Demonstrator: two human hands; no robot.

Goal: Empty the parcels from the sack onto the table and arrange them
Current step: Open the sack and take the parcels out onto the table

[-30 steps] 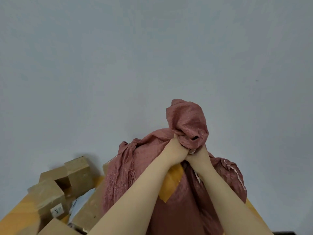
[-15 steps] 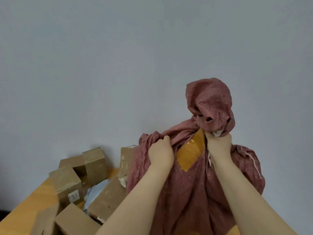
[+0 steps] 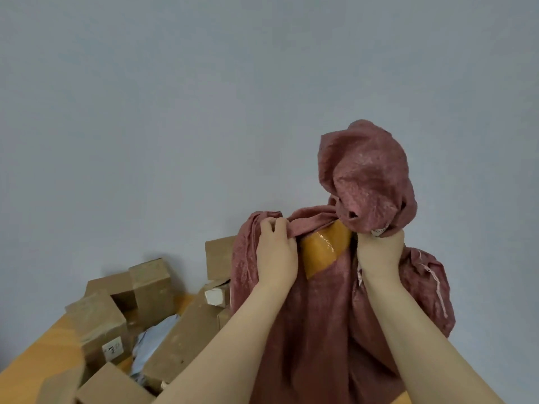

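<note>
"Head camera first: where is the sack?"

"Right of centre, held up in front of the grey wall (image 3: 175, 112). The dusty-pink sack (image 3: 320, 330) hangs from both hands, and its lower end runs off the bottom edge."

"And the hands?"

"The left hand (image 3: 275, 252) has its fingers curled over a fold of cloth at the sack's upper left and pinches it. The right hand (image 3: 379, 252) is a fist clenched on the gathered cloth, with a loose bunch of it standing above the knuckles. Between the two hands a glossy orange-yellow patch (image 3: 325, 246) shows; I cannot tell what it is."

"Parcels?"

"Brown cardboard boxes (image 3: 150, 282) lie tumbled on the orange table (image 3: 35, 354), left of the sack, touching one another. One labelled box (image 3: 99, 325) carries a small white sticker, a long box (image 3: 186, 342) lies just beside the sack's left side, and a pale blue mailer bag (image 3: 151, 342) sits wedged between those two. Another, the rear box (image 3: 218, 255), stands behind the sack's left edge."
</note>
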